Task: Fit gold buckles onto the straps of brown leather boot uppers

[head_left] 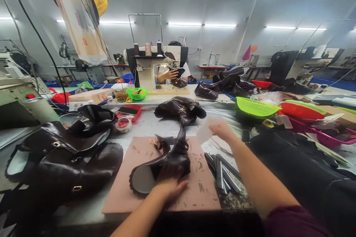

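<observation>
Since the dark brown boot upper (pixel 178 161) lies on the pink board (pixel 207 196) at lower center of frame, start there: it looks part-made, with the strap and gold buckle (pixel 152 142) apparently already on, a pale grey panel (pixel 142 180) showing inside the scalloped edge, and no sole visible. Left hand (pixel 171 183) is on the leather, thumb spread; fingers mostly hidden, so can't tell if it grips or only presses. Right hand (pixel 221 130), right of center, pinches a translucent pale sheet (pixel 204 132), held apart from the upper, so that piece reads as not placed there; more pale pieces (pixel 222 143) lie below that hand. Grey strips (pixel 224 174) sit just right of the board, seemingly unused. Second upper (pixel 172 108) lies just behind the board, mid-frame; a heap of buckled uppers (pixel 83 166) fills lower left. Whether those are finished or waiting, can't tell. Black material (pixel 294 170) covers lower right. Farther back, upper center, a co-worker's hand (pixel 170 75) holds dark leather at a sewing machine (pixel 147 72).
</observation>
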`<state>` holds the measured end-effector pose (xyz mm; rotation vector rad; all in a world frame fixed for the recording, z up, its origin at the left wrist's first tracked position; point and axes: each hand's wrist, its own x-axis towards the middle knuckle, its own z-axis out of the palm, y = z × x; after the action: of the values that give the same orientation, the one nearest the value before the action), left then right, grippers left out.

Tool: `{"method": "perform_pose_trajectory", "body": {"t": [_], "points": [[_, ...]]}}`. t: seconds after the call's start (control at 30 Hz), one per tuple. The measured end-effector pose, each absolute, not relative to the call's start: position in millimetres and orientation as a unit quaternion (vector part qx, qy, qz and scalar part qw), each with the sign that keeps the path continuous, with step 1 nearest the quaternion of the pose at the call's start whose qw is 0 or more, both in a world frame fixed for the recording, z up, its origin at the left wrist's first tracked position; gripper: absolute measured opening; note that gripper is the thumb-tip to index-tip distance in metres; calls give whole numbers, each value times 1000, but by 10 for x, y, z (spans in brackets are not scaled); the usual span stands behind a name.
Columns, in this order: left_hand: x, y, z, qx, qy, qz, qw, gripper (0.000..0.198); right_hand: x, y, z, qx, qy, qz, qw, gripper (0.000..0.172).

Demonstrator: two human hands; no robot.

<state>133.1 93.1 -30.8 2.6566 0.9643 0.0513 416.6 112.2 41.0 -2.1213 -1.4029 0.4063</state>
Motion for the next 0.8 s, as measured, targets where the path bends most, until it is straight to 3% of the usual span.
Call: {"method": "perform_pose_trajectory", "body": {"t": [0.13,0.2,0.3,0.43,0.67,0.8], "points": [[1340,929,-300,928,335,11,159,52,3833,397,208,-775,-540,209,253,25],[1353,935,-304,929,332,14,162,53,3583,135,34,-777,-549,205,228,17],[1375,895,-305,930,332,21,157,54,3357,-49,-101,-788,-556,168,204,26],[1355,690,-303,928,338,30,153,46,3373,-55,48,-784,-568,167,189,32],[1222,446,-412,926,321,28,195,61,2467,376,44,-691,-673,207,162,24],[1150,433,-460,921,333,34,199,65,2270,596,-78,-677,-705,154,146,32]]}}
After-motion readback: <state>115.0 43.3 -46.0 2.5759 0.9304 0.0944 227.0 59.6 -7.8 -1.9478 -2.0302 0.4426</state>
